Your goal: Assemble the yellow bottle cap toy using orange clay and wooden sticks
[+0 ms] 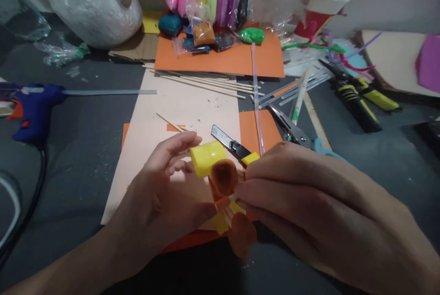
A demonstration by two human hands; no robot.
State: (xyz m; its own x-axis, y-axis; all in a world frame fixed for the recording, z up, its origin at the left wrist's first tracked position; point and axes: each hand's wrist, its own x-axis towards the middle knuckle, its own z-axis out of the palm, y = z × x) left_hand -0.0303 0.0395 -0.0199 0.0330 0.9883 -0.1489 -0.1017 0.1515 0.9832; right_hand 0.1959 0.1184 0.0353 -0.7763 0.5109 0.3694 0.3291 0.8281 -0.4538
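Note:
A small craft model is between my hands, made of a yellow ridged cylinder [208, 157], cupped orange-brown pieces [224, 177] that look like clay or foam, and short thin wooden sticks. My left hand [156, 194] curves round its left side, with the thumb pressed on the lower orange and yellow part and the fingertips near the cylinder. With fingers closed together, my right hand [295, 189] pinches the model's right side at a small pale piece. Just beyond it is a utility knife [237, 148], its blade out; my right hand hides the knife's rear end.
White paper [185, 107] and orange sheets [220, 58] cover the dark table. Thin wooden sticks [206, 85], clear glue sticks [257, 102], scissors [292, 127] and pliers [357, 102] lie beyond. A blue glue gun [36, 107] rests left. Bagged coloured clay [209, 3] stands at the back.

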